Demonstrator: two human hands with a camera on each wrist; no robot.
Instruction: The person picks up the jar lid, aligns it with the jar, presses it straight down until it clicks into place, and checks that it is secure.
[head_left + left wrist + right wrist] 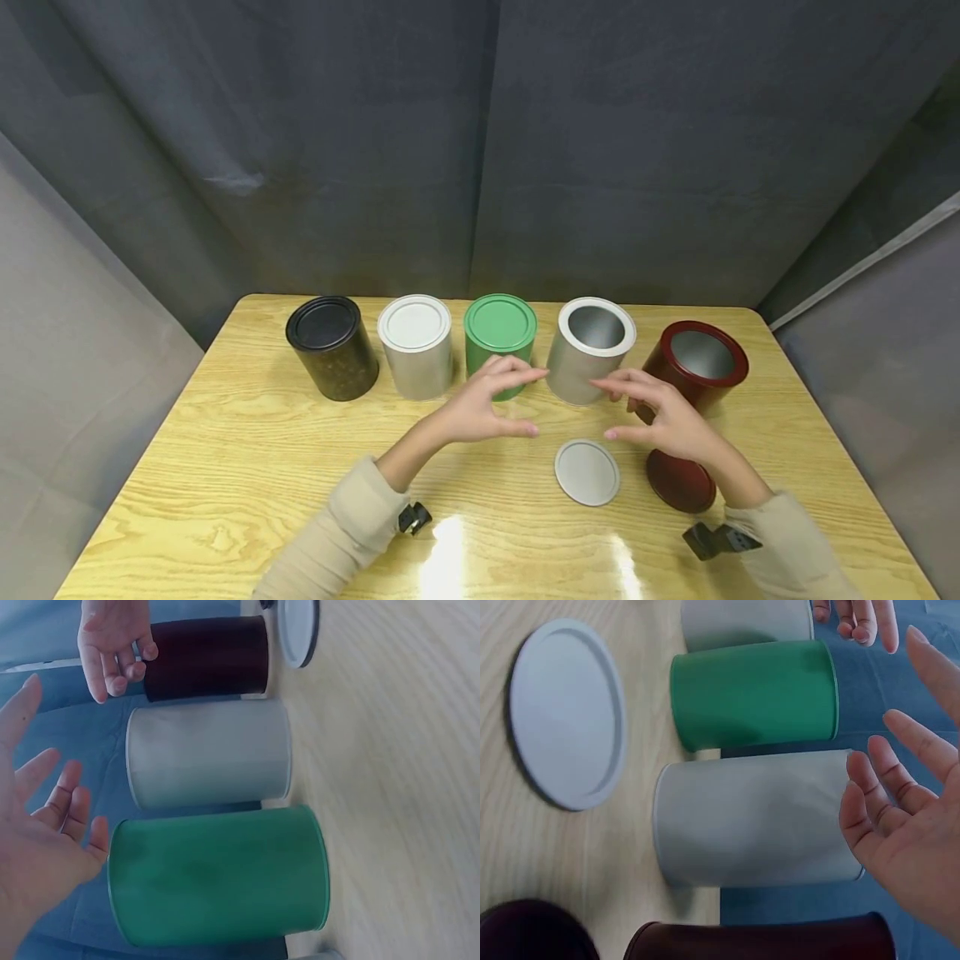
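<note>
My left hand (483, 402) hovers in front of the green can (500, 325), its fingers loosely extended and thumb apart, holding nothing. Facing it, my right hand (660, 412) is also bare, fingers relaxed, between the lidless white can (581, 375) and the dark red can (693, 367). Both of those cans stand upright with their grey insides showing. A white round lid (587, 472) lies flat on the table in front of the white can. The dark red lid (678, 482) lies beside it, partly hidden by my right hand and wrist.
Further left stand a lidded white can (416, 346) and a black can (333, 346) with its lid on. All the cans form a row along the back of the wooden table (247, 467). Grey curtains (360, 167) hang behind and at the sides.
</note>
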